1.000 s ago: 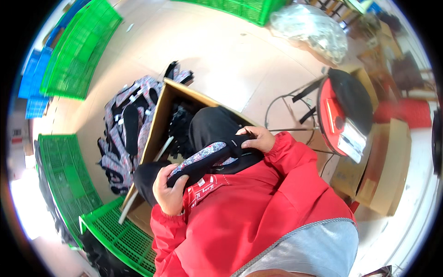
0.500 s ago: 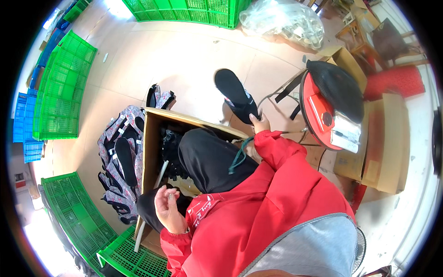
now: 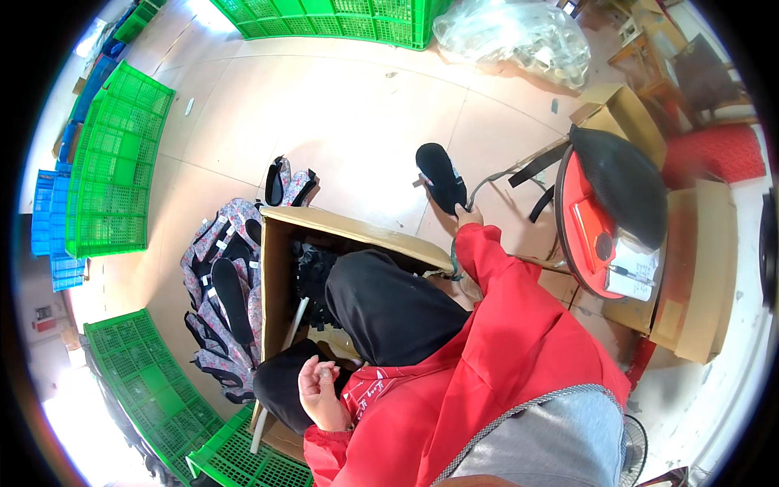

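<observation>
My right hand (image 3: 468, 214), arm stretched out ahead, grips a slipper (image 3: 439, 172) by one end. Its black sole faces up, and a bit of patterned fabric shows along the side. Resting near my knee, my left hand (image 3: 321, 395) has loosely bent fingers and nothing in them. A pile of similar slippers (image 3: 230, 302), grey floral with black soles, lies on the floor to the left of an open cardboard box (image 3: 357, 224). Beyond the box's far left corner lie a few more slippers (image 3: 278, 180). Inside the box are black pieces (image 3: 313, 269), partly hidden by my leg.
Green crates (image 3: 122, 162) stand at the left, with another green crate (image 3: 324, 20) at the far side. A clear plastic bag (image 3: 515, 40) lies far right. A round red stool (image 3: 572, 199) bears a black cushion (image 3: 621, 188) and papers. Cardboard boxes (image 3: 699, 276) stand beside it.
My right hand has carried the slipper farther out and to the right; it looks smaller now. My left hand's fingers have curled a little more. The whole view has shifted slightly.
</observation>
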A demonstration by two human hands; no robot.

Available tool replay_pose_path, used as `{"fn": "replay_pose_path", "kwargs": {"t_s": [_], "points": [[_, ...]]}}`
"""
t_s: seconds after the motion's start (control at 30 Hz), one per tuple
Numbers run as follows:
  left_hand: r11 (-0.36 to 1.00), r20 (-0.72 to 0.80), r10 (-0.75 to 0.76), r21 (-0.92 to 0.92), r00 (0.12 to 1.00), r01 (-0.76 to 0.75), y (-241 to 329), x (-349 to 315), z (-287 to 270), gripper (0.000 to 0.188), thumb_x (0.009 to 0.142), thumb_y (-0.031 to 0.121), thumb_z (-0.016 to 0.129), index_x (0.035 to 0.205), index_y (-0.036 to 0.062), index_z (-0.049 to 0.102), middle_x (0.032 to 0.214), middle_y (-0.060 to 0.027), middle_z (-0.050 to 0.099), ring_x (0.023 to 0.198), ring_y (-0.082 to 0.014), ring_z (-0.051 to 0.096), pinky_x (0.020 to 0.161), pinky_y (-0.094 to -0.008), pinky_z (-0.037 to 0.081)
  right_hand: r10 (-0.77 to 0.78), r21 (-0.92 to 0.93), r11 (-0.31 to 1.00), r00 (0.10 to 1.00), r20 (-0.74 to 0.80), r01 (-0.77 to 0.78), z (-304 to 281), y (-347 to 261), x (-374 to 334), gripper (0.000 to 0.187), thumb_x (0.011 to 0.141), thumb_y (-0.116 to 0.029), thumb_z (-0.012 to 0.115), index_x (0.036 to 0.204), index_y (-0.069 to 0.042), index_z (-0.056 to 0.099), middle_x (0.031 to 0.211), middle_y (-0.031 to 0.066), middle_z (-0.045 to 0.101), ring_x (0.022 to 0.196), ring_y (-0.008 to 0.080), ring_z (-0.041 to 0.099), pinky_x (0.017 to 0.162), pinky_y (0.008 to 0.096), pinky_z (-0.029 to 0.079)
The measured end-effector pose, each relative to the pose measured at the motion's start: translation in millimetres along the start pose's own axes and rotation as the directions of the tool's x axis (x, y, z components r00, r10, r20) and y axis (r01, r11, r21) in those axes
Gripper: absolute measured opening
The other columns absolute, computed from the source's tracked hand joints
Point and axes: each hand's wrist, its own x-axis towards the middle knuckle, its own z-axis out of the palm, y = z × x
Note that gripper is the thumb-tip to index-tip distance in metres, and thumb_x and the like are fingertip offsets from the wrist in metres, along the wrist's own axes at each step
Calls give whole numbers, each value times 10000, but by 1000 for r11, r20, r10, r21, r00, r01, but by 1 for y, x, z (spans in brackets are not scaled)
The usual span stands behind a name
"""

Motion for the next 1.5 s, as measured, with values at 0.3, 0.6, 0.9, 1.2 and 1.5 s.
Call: {"fn": "replay_pose_path", "kwargs": {"t_s": [0.3,0.6,0.9,1.2,1.5], "points": [[999,59,-44,5,997,44,-1,4,12,260,945,26,573,1202,-3,541,966,-76,653,840,-130,611,811,-259,506,198,6,979,957,210,-204,10,35,-19,385,911,-70,531,1296,-68,508,965,82,616,860,216,680,583,410,549],[999,140,-2,38,990,-3,16,1,-2,268,929,-15,545,1197,-22,554,989,-77,666,895,-133,635,823,-259,508,137,-37,991,931,338,-132,-2,-17,-15,323,905,-156,554,1214,-223,615,1029,88,633,644,194,549,610,385,550],[981,59,186,-63,981,-182,-10,-12,-60,236,919,-19,593,1155,-16,586,946,-51,657,900,-114,636,821,-233,502,-300,350,926,843,446,145,1,-137,-133,374,986,-168,520,1353,-101,515,1100,107,680,706,97,667,440,186,441],[598,-139,750,561,647,-572,26,17,-142,129,825,-32,656,945,15,661,862,-96,669,772,-201,646,718,-300,508,-450,361,877,282,847,315,6,-174,-316,314,971,-153,527,1267,-50,542,829,148,647,419,68,361,405,184,290],[627,-231,597,732,769,-267,-42,159,-239,365,749,128,725,1093,40,641,1034,-139,637,1014,-315,615,906,-389,478,5,-14,993,-77,997,-119,19,-138,-412,297,914,-31,545,1203,-48,612,886,196,666,493,83,404,481,211,366]]}}
